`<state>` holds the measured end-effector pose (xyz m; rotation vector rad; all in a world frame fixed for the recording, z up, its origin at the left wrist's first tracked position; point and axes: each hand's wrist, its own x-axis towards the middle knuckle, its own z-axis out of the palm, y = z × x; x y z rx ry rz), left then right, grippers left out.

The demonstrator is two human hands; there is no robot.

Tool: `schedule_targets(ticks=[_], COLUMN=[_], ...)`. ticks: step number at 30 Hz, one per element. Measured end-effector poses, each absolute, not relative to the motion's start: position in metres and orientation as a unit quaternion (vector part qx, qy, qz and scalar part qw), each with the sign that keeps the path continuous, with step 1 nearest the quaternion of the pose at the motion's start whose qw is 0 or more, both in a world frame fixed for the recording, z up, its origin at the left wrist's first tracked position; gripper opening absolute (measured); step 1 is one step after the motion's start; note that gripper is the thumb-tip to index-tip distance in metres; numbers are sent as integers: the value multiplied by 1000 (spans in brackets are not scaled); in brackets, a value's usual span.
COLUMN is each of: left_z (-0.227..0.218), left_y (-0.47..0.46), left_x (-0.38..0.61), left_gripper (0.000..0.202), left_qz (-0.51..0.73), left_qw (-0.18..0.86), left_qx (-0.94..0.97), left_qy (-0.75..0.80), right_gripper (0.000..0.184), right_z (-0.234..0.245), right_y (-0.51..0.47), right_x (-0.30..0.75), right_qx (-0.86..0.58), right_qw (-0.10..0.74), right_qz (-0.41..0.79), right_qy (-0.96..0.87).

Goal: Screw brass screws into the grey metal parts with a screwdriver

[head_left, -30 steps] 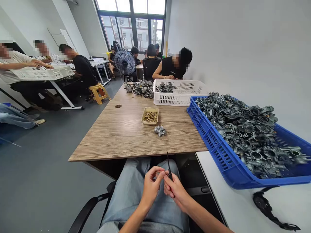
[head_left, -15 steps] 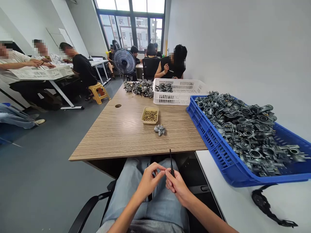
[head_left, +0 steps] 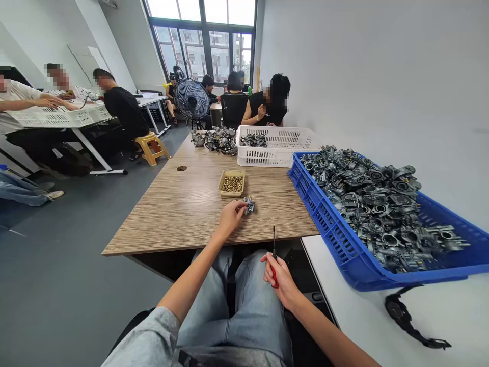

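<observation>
My left hand [head_left: 231, 218] reaches over the wooden table, its thumb and fingers closed on the left side of a small silver-grey carburetor [head_left: 250, 206]. The carburetor rests on the tabletop, partly hidden by my fingertips. Just behind it stands a beige tray [head_left: 220, 192] filled with small brass parts. Over my lap, my right hand [head_left: 281, 281] is wrapped round a screwdriver [head_left: 274, 250] with a red and black handle. Its dark shaft points upward, away from the table surface.
On the right, a blue crate [head_left: 324, 214] is heaped with carburetor bodies. A white basket [head_left: 275, 158] and a pile of carburetors [head_left: 219, 141] stand at the table's far end. A black wristwatch [head_left: 401, 313] lies on the white table [head_left: 367, 331]. Several people sit beyond.
My left hand has left my right hand, moved forward over the table and closed on the carburetor. My right hand stays over my lap with the screwdriver, its red handle now showing.
</observation>
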<state>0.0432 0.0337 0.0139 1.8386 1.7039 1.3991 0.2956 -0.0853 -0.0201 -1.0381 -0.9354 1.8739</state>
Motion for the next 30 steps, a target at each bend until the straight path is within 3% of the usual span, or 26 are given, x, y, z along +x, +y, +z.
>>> schedule_targets(ticks=[5,13,18,22,26,30], left_z=[-4,2,6,1,-7,-10], left_y=[38,48,50,44,43,45], left_x=[42,36,36,44,51,52], left_gripper=[20,12,9,12,30,25], left_qz=[464,484,473,458,469,491], left_qw=[129,67,123,72,70,109], left_qx=[642,675,684,681,683,676], left_qy=[597,553,541,566,555,539], right_gripper=[69,69,61,68,51,24], right_z=[-19,-20,-14,11,50,87], right_y=[-79,-81,-78,-45,2,31], right_x=[297,299,300,307,319,328], right_qx=[-408,-420,-428,-404,-412,-427], right_qw=[397,382,353,376,365,356], right_qz=[735,727,669,593,486,298], right_qy=[-369,-386,-495,-586,-679,-775])
